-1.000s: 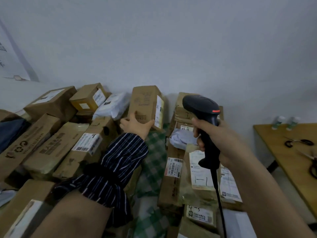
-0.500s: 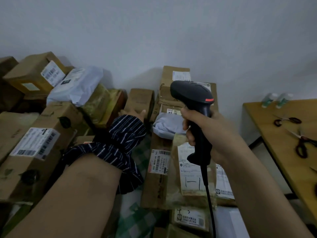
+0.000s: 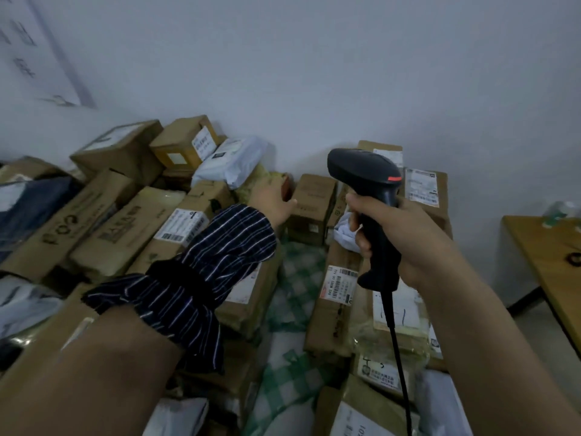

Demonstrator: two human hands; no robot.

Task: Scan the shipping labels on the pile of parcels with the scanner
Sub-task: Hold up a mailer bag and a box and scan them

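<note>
My right hand [image 3: 405, 237] grips the handle of the black scanner [image 3: 364, 171], held upright over the right-hand stack of parcels, its cable [image 3: 399, 357] hanging down. My left hand [image 3: 272, 199], in a striped sleeve, reaches to the back of the pile with fingers stretched out, the fingertips at the left side of a small brown box [image 3: 312, 209] lying by the wall. It holds nothing. White shipping labels show on a long box [image 3: 184, 228] to the left, on a box [image 3: 339, 284] below the scanner and on a box [image 3: 421, 187] behind it.
Cardboard parcels and a white poly bag [image 3: 234, 158] are heaped against the wall on the left. A green checked cloth [image 3: 294, 294] shows between the two stacks. A wooden table [image 3: 540, 256] with bottles [image 3: 562, 212] stands at the right.
My left hand laid down and let go of the small brown box it held upright a second ago. The view swung left and back. The scanner stays in my right hand.
</note>
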